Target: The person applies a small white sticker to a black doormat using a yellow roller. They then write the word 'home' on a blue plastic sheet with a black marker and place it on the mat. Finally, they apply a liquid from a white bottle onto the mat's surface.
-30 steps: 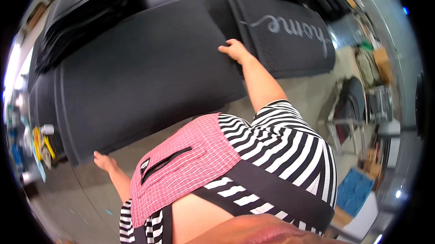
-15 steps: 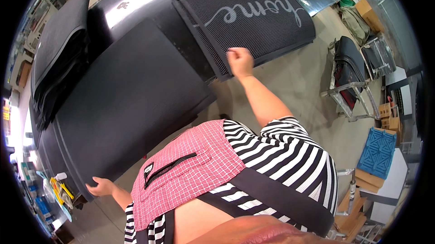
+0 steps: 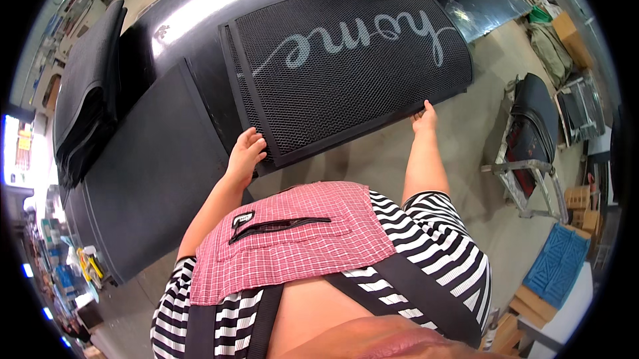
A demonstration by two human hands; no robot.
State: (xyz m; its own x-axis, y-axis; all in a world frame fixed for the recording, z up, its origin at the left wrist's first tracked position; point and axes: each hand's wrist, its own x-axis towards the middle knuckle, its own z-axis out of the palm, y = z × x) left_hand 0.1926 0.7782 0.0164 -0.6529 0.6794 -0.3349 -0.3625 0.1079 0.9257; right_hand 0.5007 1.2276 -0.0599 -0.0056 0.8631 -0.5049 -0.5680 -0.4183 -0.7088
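Black mat (image 3: 353, 72) — left grip (image 3: 246, 154) loosely open by near corner, right grip (image 3: 425, 120) at edge, hold unclear.

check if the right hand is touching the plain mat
Apart. The head view shows the right hand at the lettered mat's front edge, with grey floor visible between it and the plain mat to the left.

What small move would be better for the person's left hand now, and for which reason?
I would probably close the left hand gently on the near-left corner of the black mesh mat. Its fingers are beside that corner and look loosely bent, not clasped, while the right hand is at the near edge, farther right. Two holds would likely steady the mat better.
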